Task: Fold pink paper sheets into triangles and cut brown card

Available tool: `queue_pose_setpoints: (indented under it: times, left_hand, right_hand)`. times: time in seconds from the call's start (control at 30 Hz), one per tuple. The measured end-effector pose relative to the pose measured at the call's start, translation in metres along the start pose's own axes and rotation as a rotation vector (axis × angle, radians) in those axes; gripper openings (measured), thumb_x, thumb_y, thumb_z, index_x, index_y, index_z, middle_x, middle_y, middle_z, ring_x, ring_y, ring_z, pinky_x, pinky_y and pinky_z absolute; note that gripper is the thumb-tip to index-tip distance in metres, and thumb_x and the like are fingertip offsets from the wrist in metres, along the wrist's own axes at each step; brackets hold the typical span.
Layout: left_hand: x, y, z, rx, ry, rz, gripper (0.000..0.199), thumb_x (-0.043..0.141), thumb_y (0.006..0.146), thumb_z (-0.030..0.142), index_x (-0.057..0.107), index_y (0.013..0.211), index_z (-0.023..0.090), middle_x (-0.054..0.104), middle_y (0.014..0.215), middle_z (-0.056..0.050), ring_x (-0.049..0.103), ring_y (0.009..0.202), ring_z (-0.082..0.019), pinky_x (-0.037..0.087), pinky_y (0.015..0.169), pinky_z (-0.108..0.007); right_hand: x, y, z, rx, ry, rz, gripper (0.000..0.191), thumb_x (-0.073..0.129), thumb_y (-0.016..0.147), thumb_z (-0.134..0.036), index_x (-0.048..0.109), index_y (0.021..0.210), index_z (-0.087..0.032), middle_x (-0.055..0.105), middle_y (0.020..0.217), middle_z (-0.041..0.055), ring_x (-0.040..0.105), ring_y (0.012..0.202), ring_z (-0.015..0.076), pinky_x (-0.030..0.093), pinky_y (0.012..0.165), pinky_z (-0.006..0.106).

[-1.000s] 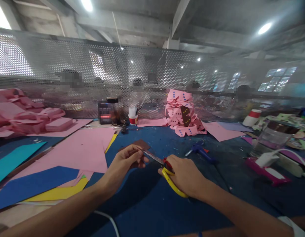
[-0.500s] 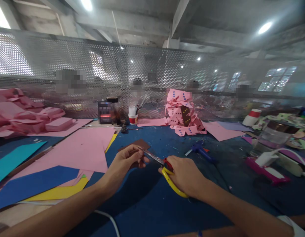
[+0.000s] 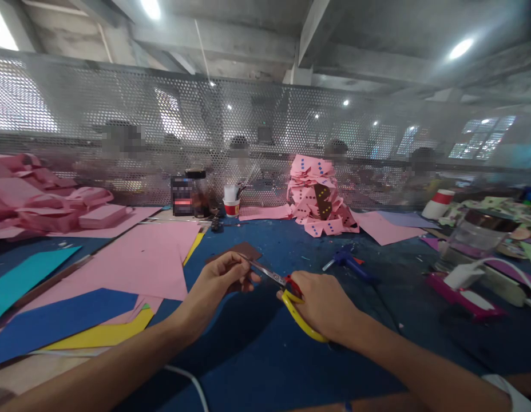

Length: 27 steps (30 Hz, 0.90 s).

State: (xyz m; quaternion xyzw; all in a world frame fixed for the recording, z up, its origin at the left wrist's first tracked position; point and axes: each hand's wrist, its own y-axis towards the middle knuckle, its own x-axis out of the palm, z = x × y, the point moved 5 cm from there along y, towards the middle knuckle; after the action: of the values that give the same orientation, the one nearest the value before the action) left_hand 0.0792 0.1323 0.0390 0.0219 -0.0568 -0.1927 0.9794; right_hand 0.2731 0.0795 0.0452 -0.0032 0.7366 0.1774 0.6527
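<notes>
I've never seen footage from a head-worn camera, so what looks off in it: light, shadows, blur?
In the head view, ceiling lights glare white; a dark shadow falls on the blue tabletop below the hands; wide-angle distortion seems to stretch the clear jar with a brown lid near the right edge; people behind the grey perforated metal screen are hazy, their heads pixelated.

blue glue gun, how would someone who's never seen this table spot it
On the blue table, look beyond the right hand but short of the dotted pink stack. The glue gun is a blue tool with a pale nozzle; the scissors have yellow and red handles.
</notes>
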Motion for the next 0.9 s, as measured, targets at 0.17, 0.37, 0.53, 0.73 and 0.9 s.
queue_pose_setpoints:
  times: [0.17, 0.37, 0.53, 0.73, 0.9]
  left_hand:
    - [0.0007, -0.0016, 0.0010, -0.005, 0.000, 0.005, 0.025, 0.069, 0.087, 0.039, 0.057, 0.087, 0.017, 0.073, 0.082, -0.005, 0.062, 0.069, -0.012, 0.050, 0.070, -0.025]
    - [0.0014, -0.0022, 0.0028, -0.023, -0.010, 0.029, 0.027, 0.072, 0.083, 0.040, 0.059, 0.088, 0.018, 0.074, 0.080, -0.005, 0.062, 0.067, -0.013, 0.050, 0.070, -0.025]
    - [0.0011, -0.0019, 0.0031, -0.019, 0.012, 0.027, 0.027, 0.071, 0.085, 0.041, 0.059, 0.089, 0.018, 0.073, 0.079, -0.004, 0.061, 0.067, -0.013, 0.049, 0.070, -0.025]
    - [-0.0001, -0.0019, 0.0009, -0.007, 0.023, 0.006, 0.025, 0.067, 0.089, 0.041, 0.058, 0.091, 0.018, 0.073, 0.082, -0.004, 0.061, 0.069, -0.012, 0.049, 0.071, -0.026]
    - [0.0006, -0.0037, 0.0033, -0.001, 0.013, 0.012, 0.025, 0.069, 0.087, 0.041, 0.058, 0.090, 0.018, 0.073, 0.081, -0.004, 0.061, 0.068, -0.013, 0.049, 0.070, -0.026]
  right_hand:
    - [0.0006, 0.0005, 0.0011, 0.014, -0.007, -0.010, 0.035, 0.050, 0.096, -0.052, 0.059, 0.085, -0.020, 0.072, 0.081, 0.0038, 0.068, 0.071, 0.0209, 0.028, 0.058, 0.030]
    - [-0.0015, 0.0004, 0.0024, 0.020, -0.019, -0.005, 0.037, 0.049, 0.096, -0.053, 0.059, 0.084, -0.020, 0.071, 0.080, 0.0042, 0.068, 0.069, 0.0198, 0.028, 0.057, 0.030]
    - [-0.0010, -0.0005, 0.0031, 0.016, 0.000, -0.006, 0.038, 0.049, 0.096, -0.054, 0.059, 0.083, -0.020, 0.072, 0.080, 0.0042, 0.067, 0.069, 0.0193, 0.027, 0.057, 0.030]
    - [-0.0002, 0.0000, 0.0032, 0.014, 0.008, 0.004, 0.035, 0.050, 0.096, -0.052, 0.059, 0.082, -0.020, 0.072, 0.078, 0.0034, 0.068, 0.069, 0.0198, 0.027, 0.058, 0.030]
    - [-0.0011, 0.0007, 0.0034, 0.023, -0.002, -0.009, 0.036, 0.050, 0.096, -0.052, 0.060, 0.083, -0.019, 0.071, 0.079, 0.0039, 0.068, 0.071, 0.0200, 0.030, 0.059, 0.029]
